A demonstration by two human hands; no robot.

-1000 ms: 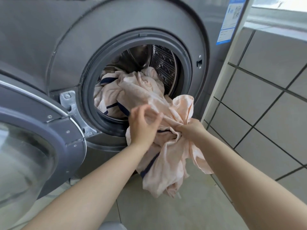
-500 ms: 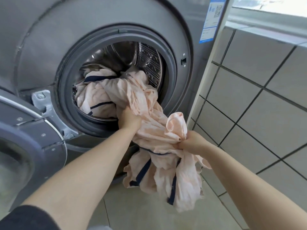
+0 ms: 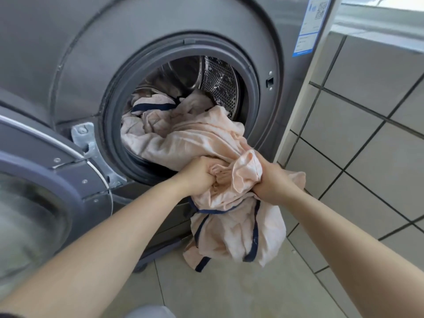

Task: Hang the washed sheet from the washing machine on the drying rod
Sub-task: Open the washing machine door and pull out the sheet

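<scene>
The open door [image 3: 52, 187] of the washing machine [image 3: 160, 26] stood at left; the peach, navy-trimmed sheet [image 3: 202, 138] lay partly in the drum [image 3: 183, 74], spilling over the rim and hanging toward the floor [image 3: 229, 292]. The left hand [image 3: 199, 176] clenched a bunched fold of the sheet just below the opening. Just beside it, the right hand [image 3: 271, 182] gripped another gathered fold, with the tiled wall [image 3: 371, 106] at right.

sheet [image 3: 197, 138]: part in drum [image 3: 218, 79], part hanging before washing machine [image 3: 68, 53] | door [image 3: 46, 180]: left | tiled wall [image 3: 367, 99]: right
</scene>
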